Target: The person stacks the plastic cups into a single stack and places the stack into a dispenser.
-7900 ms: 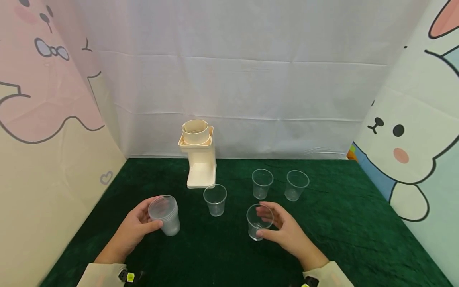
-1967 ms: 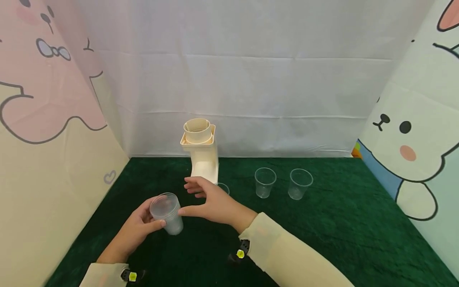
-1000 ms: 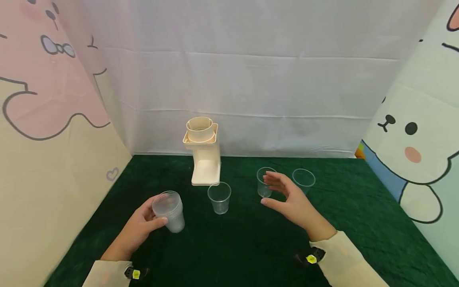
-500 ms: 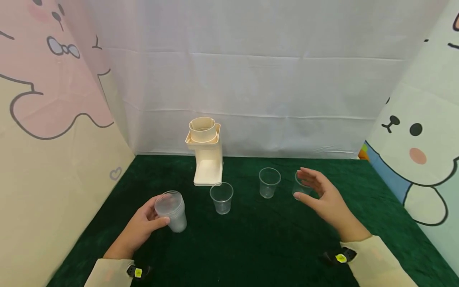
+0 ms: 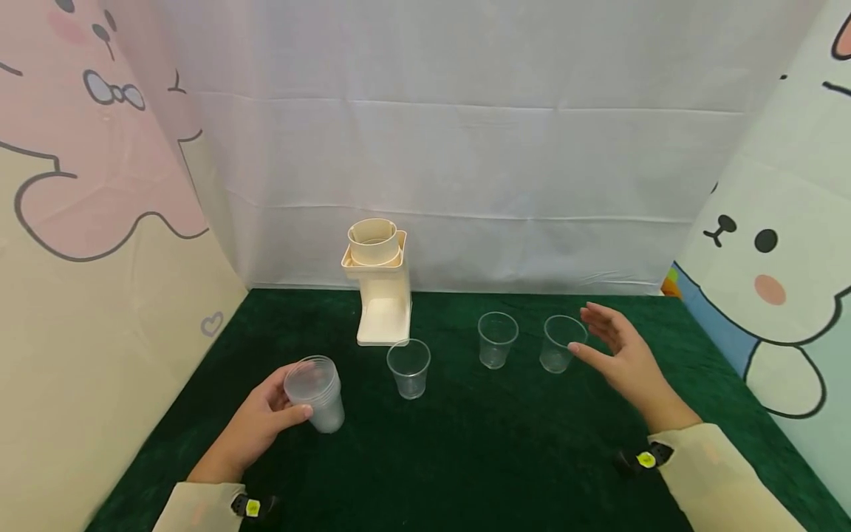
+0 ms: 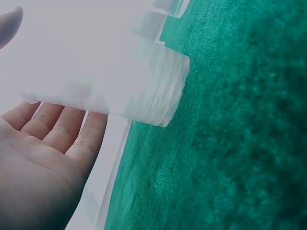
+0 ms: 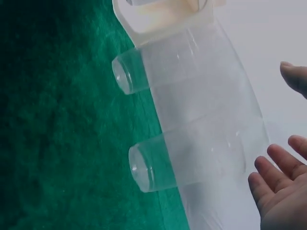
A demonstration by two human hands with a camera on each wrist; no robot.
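Note:
My left hand (image 5: pixel 255 425) grips a stack of nested clear plastic cups (image 5: pixel 322 403), thumb in front and fingers behind, at the left of the table. In the left wrist view several layered edges show on the stack (image 6: pixel 158 86). Three single clear cups stand upright: one at the middle (image 5: pixel 409 373), one farther back (image 5: pixel 496 341) and one to its right (image 5: pixel 557 351). Just right of that last cup, my right hand (image 5: pixel 628 366) hovers with thumb and fingers spread and nothing in it. Whether a fingertip touches the rim cannot be told.
A cream stand (image 5: pixel 384 314) with a round holder (image 5: pixel 373 244) on top stands at the back, behind the middle cup. Dark green cloth (image 5: pixel 465 458) covers the table. White fabric (image 5: pixel 465 162) hangs along the back, with printed panels at both sides.
Earlier my right hand held a fourth single cup at the front; that cup no longer stands there. The right hand then moved from beside the stack rightward past the back cups. The left hand keeps its grip.

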